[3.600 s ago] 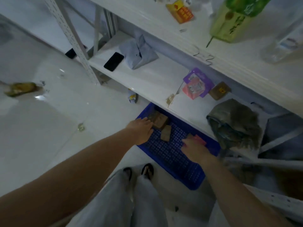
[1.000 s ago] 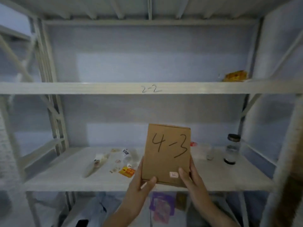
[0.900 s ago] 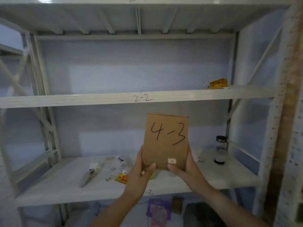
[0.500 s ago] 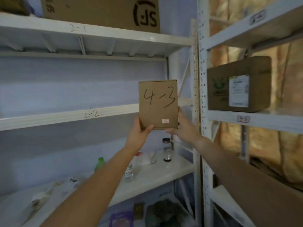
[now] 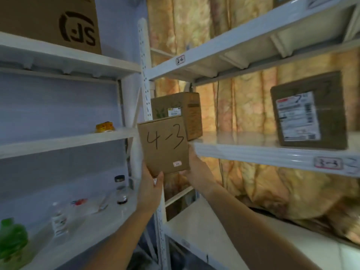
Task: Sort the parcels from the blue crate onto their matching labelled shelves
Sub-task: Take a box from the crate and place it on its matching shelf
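Cardboard parcel [image 5: 164, 145] marked "4-3" was held upright at frame centre, in front of the white upright post [image 5: 146, 90]. Left hand [image 5: 150, 189] was closed on its lower left corner, thumb on the front face. Right hand [image 5: 196, 169] was closed on the lower right edge, fingers mostly hidden behind it. Labelled shelf [image 5: 272, 154] was seen just right of the parcel; label text was too blurred to read. Two boxes were seen on it: one [image 5: 187, 114] right behind the parcel, one [image 5: 308, 111] at far right.
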### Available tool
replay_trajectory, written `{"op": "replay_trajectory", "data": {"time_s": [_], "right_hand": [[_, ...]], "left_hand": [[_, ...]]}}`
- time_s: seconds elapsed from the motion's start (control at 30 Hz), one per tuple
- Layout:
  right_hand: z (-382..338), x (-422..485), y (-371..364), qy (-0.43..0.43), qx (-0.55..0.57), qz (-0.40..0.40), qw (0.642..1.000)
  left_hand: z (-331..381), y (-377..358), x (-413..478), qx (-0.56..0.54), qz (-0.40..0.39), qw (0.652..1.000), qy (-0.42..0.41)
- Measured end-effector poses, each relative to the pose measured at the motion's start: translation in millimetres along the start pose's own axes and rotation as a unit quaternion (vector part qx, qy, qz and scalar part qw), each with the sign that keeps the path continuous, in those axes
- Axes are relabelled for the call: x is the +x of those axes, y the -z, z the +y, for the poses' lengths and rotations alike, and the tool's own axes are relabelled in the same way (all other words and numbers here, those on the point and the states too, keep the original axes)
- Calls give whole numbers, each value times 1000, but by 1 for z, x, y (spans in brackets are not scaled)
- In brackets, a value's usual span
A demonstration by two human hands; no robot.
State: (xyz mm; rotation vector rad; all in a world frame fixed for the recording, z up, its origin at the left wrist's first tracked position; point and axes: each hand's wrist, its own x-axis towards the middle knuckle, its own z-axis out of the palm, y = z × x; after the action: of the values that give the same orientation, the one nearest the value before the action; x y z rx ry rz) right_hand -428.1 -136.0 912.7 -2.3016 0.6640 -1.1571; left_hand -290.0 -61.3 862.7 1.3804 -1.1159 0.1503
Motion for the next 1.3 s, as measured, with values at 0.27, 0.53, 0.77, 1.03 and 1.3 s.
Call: {"op": "replay_trajectory", "data": {"time_s": [0.27,0.53,0.77,1.03,1.3], "right_hand": [[79,-82,-4,-103,-59,12,993],[181,-173,54,-236,-161,82,955],[246,-264,134,-363,-228,123,895],[296,-322,151,-458,-204,118,857],[322,-347,141,-500,-155,77,849]], "left_hand": [[-30,-60,-78,58,-65,996,14],[-45,-182,-151,92,-219,971,-6],[-21,-301,-219,12,-357,934,-10],[-28,-363,-268,-14,-437,898,38],[-44,-382,-279,-21,-533,845,44]]}}
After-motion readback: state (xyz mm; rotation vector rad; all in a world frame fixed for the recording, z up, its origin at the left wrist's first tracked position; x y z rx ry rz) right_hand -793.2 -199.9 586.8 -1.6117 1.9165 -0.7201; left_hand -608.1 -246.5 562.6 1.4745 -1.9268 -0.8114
